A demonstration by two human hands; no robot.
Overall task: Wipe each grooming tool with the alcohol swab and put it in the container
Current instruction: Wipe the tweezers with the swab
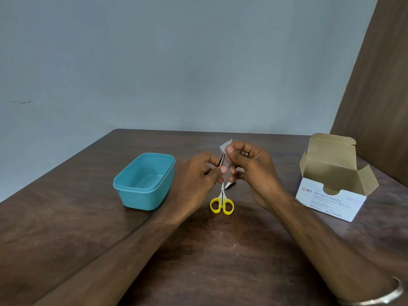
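My left hand (199, 173) pinches a thin metal tool, likely tweezers (222, 160), and holds it upright above the table. My right hand (249, 168) grips a white alcohol swab (225, 145) folded over the tool's upper end. Small scissors with yellow handles (222, 203) lie on the table just below my hands. A silver nail clipper (229, 185) lies beside the scissor blades, partly hidden by my right hand. The teal plastic container (123, 184) stands open and empty to the left of my hands.
An open white box of alcohol swabs (331, 195) sits at the right of the dark wooden table (198, 250). A grey wall rises behind the table's far edge. A brown panel stands at the right. A metal bangle (384, 294) circles my right wrist.
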